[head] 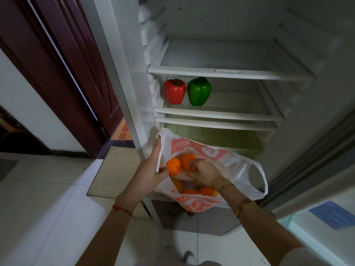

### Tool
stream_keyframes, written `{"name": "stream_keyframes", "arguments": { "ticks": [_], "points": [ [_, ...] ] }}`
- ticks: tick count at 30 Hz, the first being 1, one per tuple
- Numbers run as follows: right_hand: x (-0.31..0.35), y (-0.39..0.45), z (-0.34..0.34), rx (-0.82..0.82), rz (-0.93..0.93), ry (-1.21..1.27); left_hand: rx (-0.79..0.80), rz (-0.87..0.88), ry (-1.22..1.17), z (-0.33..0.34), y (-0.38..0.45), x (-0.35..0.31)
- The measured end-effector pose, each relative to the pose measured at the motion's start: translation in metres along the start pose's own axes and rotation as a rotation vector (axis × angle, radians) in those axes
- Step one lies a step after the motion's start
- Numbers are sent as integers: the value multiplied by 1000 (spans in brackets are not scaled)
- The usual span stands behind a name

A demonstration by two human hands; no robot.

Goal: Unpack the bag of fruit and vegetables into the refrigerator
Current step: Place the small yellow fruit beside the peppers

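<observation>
A white plastic bag [194, 148] with red print hangs open in front of the open refrigerator [226, 72]. My left hand [151, 167] grips the bag's left handle and rim. My right hand [205, 170] is inside the bag, its fingers closed around an orange pepper [187, 160]. A second orange pepper [173, 167] lies beside it, and several more orange fruits [206, 191] sit deeper in the bag. A red bell pepper [174, 91] and a green bell pepper [198, 91] stand side by side at the left of the middle shelf [219, 114].
The glass top shelf [226, 72] is bare. Below the middle shelf is a drawer rim [215, 124]. The refrigerator door [317, 214] stands open on the right. A dark wooden door [63, 64] is on the left, over a pale tiled floor [48, 198].
</observation>
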State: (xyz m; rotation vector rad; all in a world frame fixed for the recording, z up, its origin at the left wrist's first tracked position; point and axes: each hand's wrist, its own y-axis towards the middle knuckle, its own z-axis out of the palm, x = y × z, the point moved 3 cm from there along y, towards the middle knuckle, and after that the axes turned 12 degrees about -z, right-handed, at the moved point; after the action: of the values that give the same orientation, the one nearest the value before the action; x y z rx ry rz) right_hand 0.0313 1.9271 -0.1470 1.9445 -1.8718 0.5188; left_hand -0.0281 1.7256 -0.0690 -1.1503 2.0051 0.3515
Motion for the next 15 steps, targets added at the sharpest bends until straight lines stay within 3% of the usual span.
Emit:
{"name": "stream_keyframes", "arguments": {
  "ticks": [2,5,15],
  "points": [
    [3,3,18,151,64,107,7,-11,-7,3,-3,2],
    [4,11,46,340,20,-35,13,-25,-26,7,-7,4],
    [-1,24,107,237,126,-92,-8,-87,-21,9,-12,6]
  ]
}}
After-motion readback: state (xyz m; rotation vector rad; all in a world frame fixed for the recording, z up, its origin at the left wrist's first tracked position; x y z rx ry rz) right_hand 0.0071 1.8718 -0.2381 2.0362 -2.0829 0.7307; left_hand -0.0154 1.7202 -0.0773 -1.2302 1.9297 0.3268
